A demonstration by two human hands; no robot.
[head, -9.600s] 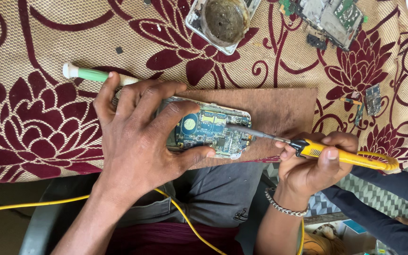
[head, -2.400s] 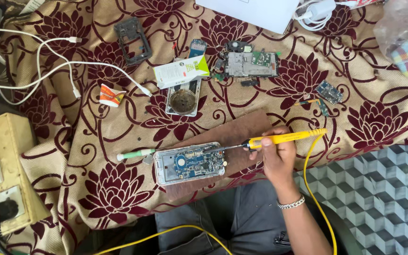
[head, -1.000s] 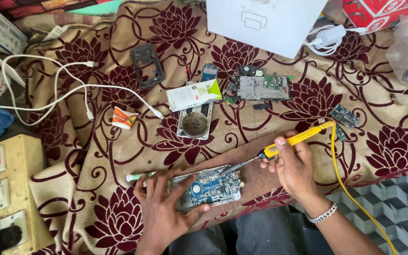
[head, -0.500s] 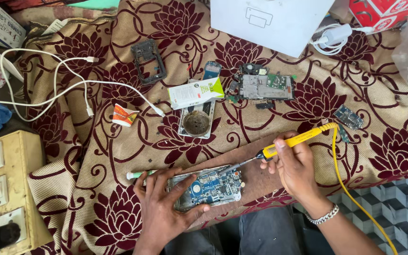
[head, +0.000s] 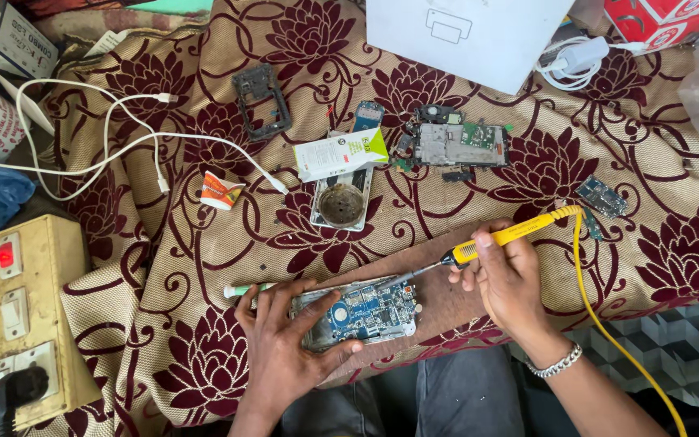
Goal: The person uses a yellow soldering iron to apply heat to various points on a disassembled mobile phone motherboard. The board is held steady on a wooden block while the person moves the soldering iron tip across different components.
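- The left hand [head: 281, 356] lies spread over the near left end of an opened phone [head: 362, 311], fingers pressing it down on a brown board [head: 446, 295] at the near edge of the worktop [head: 163, 267].
- The phone lies flat with its blue circuit side up, near the middle of the view, its long side running left to right.
- The right hand [head: 507, 279] grips a yellow soldering iron [head: 503, 239] like a pen; the iron's metal tip reaches left and down to the phone's far right edge.
- A yellow cord [head: 600, 324] runs from the iron's far end down to the near right.
- A green-and-white tube [head: 244, 290] lies just left of the phone, partly under the left hand's fingers.
- Farther off on the flowered cloth: a round tin [head: 341, 202], a small white-and-green box [head: 340, 152], a loose circuit board [head: 459, 144], and a black phone frame [head: 262, 101].
- A white cable [head: 123, 137] loops at far left; a yellowish switchboard [head: 18, 307] sits near left.
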